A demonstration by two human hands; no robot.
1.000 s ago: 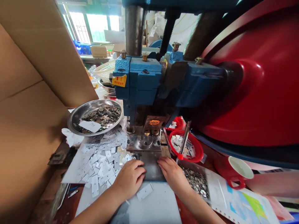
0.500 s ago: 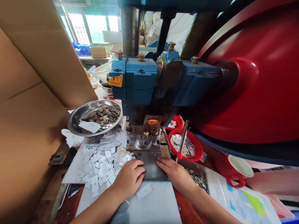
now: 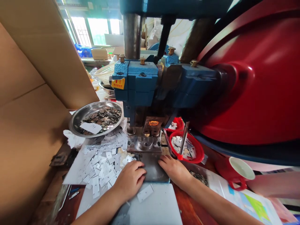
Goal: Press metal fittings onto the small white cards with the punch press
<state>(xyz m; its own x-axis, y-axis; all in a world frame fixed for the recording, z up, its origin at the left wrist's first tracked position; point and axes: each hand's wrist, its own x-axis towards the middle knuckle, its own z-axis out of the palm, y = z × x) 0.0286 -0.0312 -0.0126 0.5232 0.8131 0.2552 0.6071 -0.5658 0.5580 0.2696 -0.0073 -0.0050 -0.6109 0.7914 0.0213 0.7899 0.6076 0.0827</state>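
My left hand point(image 3: 130, 178) rests on the front edge of a grey metal plate point(image 3: 153, 170) in front of the blue punch press point(image 3: 145, 87). Its fingers are curled under and I cannot make out anything in them. My right hand point(image 3: 173, 168) lies on the plate's right edge with fingers stretched flat, holding nothing. A pile of small white rectangular metal blanks point(image 3: 103, 162) lies just left of my left hand. One loose blank point(image 3: 145, 192) sits on the white sheet point(image 3: 159, 206) below my hands. The press die point(image 3: 145, 143) is just beyond my fingertips.
A steel bowl point(image 3: 77, 117) of dark stamped pieces stands at the left. A red bowl point(image 3: 198, 154) with parts and a metal rod point(image 3: 184, 139) sits right of the die. A red mug point(image 3: 234, 175) and the big red flywheel guard point(image 3: 257, 78) are at right. Cardboard point(image 3: 28, 93) walls the left.
My right hand has slid slightly left and up along the plate's edge, uncovering less of the dark pieces beside it. My left hand has stayed in place.
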